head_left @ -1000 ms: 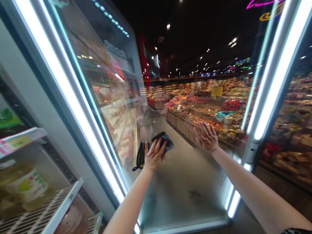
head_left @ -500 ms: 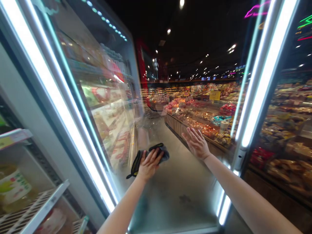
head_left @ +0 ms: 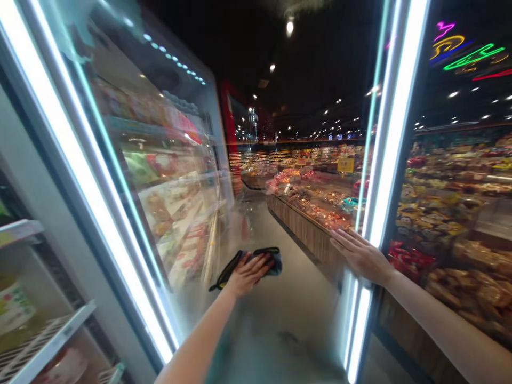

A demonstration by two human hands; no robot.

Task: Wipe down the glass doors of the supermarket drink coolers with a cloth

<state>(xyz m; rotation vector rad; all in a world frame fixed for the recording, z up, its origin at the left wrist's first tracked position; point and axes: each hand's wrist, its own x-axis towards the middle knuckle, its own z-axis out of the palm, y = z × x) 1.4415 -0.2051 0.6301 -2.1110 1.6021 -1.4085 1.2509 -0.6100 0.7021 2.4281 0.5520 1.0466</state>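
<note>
My left hand [head_left: 248, 276] presses a dark grey cleaning cloth [head_left: 275, 262] with black edging against the glass door [head_left: 296, 304]. The fingers lie over the cloth, which sticks out on both sides of the hand, with a small loop at its left end. My right hand [head_left: 367, 260] is stretched out with straight fingers at the door's right edge, over the bright light strip [head_left: 394, 144]. It holds nothing; the palm side is hidden, so I cannot tell how firmly it touches the frame.
On the left, a lit strip [head_left: 92, 186] runs down the cabinet frame, beside wire shelves [head_left: 44, 341] with packaged goods. Through the glass appear an aisle floor, a wood-sided display stand [head_left: 300, 229] heaped with wrapped goods, and reflected shelves. Neon signs [head_left: 474, 56] glow at upper right.
My right hand has moved right and down, from in front of the glass to the door's edge. The door's lit edge has shifted left in view. The left hand stays on the cloth, slightly lower.
</note>
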